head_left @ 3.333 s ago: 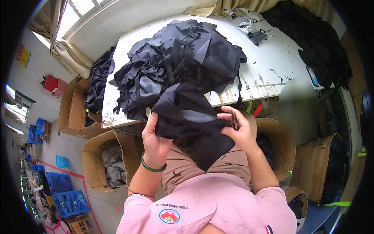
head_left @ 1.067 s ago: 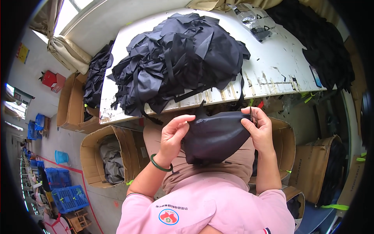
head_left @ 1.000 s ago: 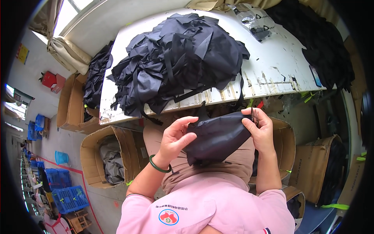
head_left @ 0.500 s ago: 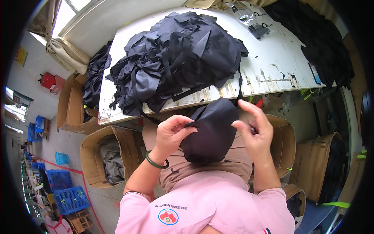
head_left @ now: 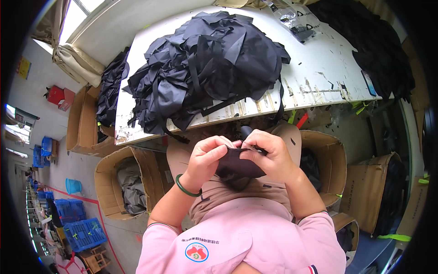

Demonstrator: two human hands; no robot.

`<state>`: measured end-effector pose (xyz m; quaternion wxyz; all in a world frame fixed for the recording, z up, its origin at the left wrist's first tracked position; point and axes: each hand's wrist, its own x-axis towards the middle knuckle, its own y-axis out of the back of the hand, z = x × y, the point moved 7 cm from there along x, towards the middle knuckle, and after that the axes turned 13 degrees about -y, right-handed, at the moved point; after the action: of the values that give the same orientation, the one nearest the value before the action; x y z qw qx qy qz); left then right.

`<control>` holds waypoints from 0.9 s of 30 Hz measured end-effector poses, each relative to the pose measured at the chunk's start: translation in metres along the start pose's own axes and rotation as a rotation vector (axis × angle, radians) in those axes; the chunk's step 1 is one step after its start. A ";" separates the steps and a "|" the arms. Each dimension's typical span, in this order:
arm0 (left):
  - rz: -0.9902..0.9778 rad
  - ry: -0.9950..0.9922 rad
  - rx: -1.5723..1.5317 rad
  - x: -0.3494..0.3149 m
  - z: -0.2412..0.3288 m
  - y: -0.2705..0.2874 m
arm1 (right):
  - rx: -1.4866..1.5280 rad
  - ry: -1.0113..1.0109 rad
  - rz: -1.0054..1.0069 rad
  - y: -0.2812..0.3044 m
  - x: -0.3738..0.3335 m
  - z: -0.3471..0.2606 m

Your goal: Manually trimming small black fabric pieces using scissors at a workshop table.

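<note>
The white table (head_left: 326,64) bears a heap of dark fabric (head_left: 210,68), probably kept there within easy reach. One dark piece (head_left: 239,168) hangs below, over the person's lap (head_left: 214,195). I see the left hand (head_left: 205,157) pinching its upper edge, the right hand (head_left: 271,157) clamped just beside, presumably steadying that edge; I can't tell whether the right grips anything else.

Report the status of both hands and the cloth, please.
Left hand pinching black cloth; right hand at its edge. Dark fabric pile on white table beyond. No obstruction visible.
</note>
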<state>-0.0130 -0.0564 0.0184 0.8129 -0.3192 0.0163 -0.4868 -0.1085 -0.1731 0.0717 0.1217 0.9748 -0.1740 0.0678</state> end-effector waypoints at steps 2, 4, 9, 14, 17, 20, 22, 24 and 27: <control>0.051 0.110 -0.171 -0.007 -0.012 -0.002 | 0.016 -0.033 -0.022 0.000 -0.001 0.005; 0.190 0.111 -0.192 -0.005 -0.014 -0.011 | 0.034 -0.068 -0.045 -0.002 -0.002 0.008; 0.143 0.014 -0.051 -0.011 -0.009 -0.008 | 0.052 -0.190 -0.005 0.000 -0.002 0.017; 0.049 0.010 0.245 -0.011 0.000 -0.017 | 0.094 -0.291 0.022 0.002 -0.002 0.030; -0.019 -0.074 0.439 -0.011 0.006 -0.016 | 0.088 -0.290 0.007 -0.001 0.001 0.026; -0.011 -0.022 0.422 -0.011 0.005 -0.010 | 0.182 -0.298 -0.048 0.000 0.002 0.030; 0.014 0.097 0.164 -0.012 -0.002 -0.011 | 0.280 -0.322 -0.099 -0.002 0.003 0.038; 0.043 0.074 0.078 -0.010 -0.001 -0.018 | 0.427 -0.290 -0.059 0.000 0.004 0.046; 0.099 0.042 -0.021 -0.008 -0.002 -0.024 | 0.544 -0.457 -0.107 -0.009 0.002 0.055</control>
<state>-0.0369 -0.0584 0.0271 0.8321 -0.3164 0.0542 -0.4523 -0.0985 -0.1800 0.0176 -0.1811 0.9692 -0.1212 -0.1145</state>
